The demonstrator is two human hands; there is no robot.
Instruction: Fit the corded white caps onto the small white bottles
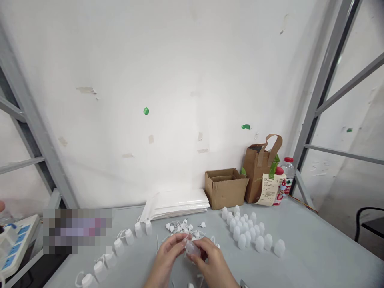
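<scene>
Two bare hands clench one small translucent plastic bottle (192,249) between them, well in front of an open cardboard box (225,188). The left hand (166,256) curls its fingers over the bottle from one side, and the right hand (211,256) pinches it from the other, so both are firmly grasping it. Just behind the hands, a loose heap of small white tethered caps (183,229) lies on a grey table (315,248), in front and to the left of the box. Farther left of the box, white plastic bottles with looped tethers (129,237) stand in a curving row. A tight cluster of white bullet-shaped bottles (244,230) stands just in front of the box. A stack of white packets (177,204) lies just left of the box, while a kraft paper bag (258,172) and a water bottle (288,174) stand to its right, near the white wall (150,80).
</scene>
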